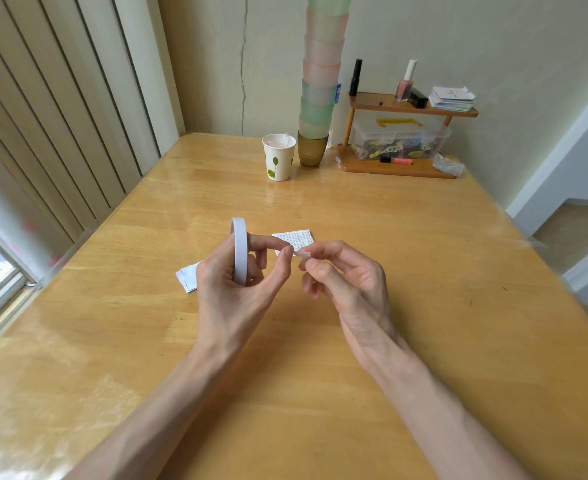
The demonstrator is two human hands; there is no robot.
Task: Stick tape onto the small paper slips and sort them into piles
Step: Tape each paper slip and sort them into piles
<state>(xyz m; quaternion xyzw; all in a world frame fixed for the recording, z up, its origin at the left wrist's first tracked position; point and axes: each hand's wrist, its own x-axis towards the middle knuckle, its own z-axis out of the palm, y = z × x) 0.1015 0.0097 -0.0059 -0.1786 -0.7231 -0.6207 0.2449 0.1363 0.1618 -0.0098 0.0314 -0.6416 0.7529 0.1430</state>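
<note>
A thin white tape roll [240, 249] stands on edge around the fingers of my left hand [237, 282], which is raised over the middle of the wooden table [320, 341]. My right hand [341, 275] pinches a short strip of tape [303, 253] between thumb and forefinger, and my left thumb and forefinger meet it at the same strip. A small printed paper slip [294, 240] lies flat on the table just behind the fingertips. A small pile of white slips [187, 277] lies to the left, partly hidden by my left hand.
At the back stand a paper cup with leaf prints [278, 157], an amber glass [312, 148] bearing a tall stack of pastel cups [322, 64], and a wooden shelf [410, 105] with bottles, cards and a plastic box [401, 140]. A window and blinds are on the left.
</note>
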